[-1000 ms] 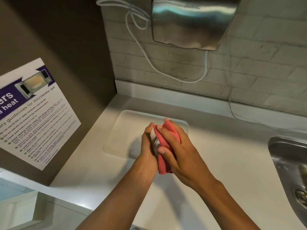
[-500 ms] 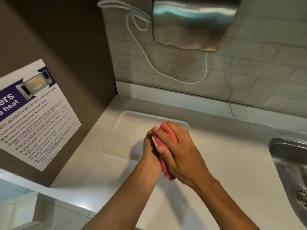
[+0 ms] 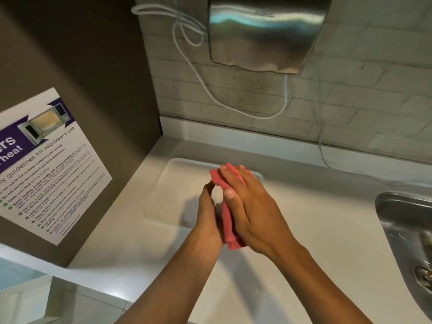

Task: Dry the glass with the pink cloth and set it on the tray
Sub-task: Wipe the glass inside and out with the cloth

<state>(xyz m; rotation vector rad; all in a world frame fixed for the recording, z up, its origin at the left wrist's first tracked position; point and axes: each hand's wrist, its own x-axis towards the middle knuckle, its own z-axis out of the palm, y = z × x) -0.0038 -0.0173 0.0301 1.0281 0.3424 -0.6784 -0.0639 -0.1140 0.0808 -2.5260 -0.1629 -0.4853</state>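
Head view: the drying step seems to be in hand, for the pink cloth (image 3: 228, 220) is pressed between the left hand (image 3: 208, 213) and the right hand (image 3: 251, 206), which are held together above the white bench (image 3: 315, 230), over the near right corner of the pale tray (image 3: 168, 190). The right hand is laid flat on the cloth with the fingers (image 3: 230, 181) spread long, so the cloth is pinned under it. The left hand is curled, as if something round is held in it. The glass is hardly seen at all; it is most likely wrapped inside the cloth between the two hands, but only a pale blur is shown in the gap, so this cannot be told for sure. How wet the glass is cannot be seen either. Nothing has been set on the tray yet. Next, the cloth would need to be taken off, and the glass lowered gently and upright onto the tray just beneath. The sink (image 3: 406, 230) at the right is cut off by the edge.
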